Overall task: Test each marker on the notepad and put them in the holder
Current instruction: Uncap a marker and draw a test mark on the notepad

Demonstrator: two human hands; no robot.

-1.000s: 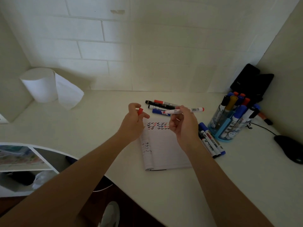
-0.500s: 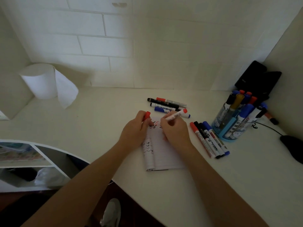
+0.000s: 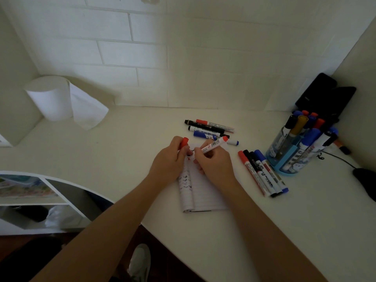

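Hidden tip: the writing end of the red marker (image 3: 211,147) lies behind the fingers of the right hand (image 3: 215,162); contact with the paper cannot be told.
Covered page: both hands overlie the upper part of the notepad (image 3: 203,197), which lies flat on the desk (image 3: 132,151); small dark marks show down its left strip.
Cut off: a dark mouse (image 3: 366,180) runs off the right edge.
Hard to make out: the black objects (image 3: 325,92) in the far right corner are too dark to identify.
Holder: a clear holder (image 3: 290,159) with a blue base stands upright at right, packed with stored markers (image 3: 311,137), caps up, in blue, red, black and yellow.
Right hand: fingers curled round the red marker, its barrel slanting up to the right.
Left hand (image 3: 168,159): fingers and thumb pinch a red cap (image 3: 184,141).
Loose markers: a row of four (image 3: 262,174) lies between notepad and holder; a further cluster (image 3: 207,130) lies just behind the notepad.
Far left: a white paper roll (image 3: 50,98).
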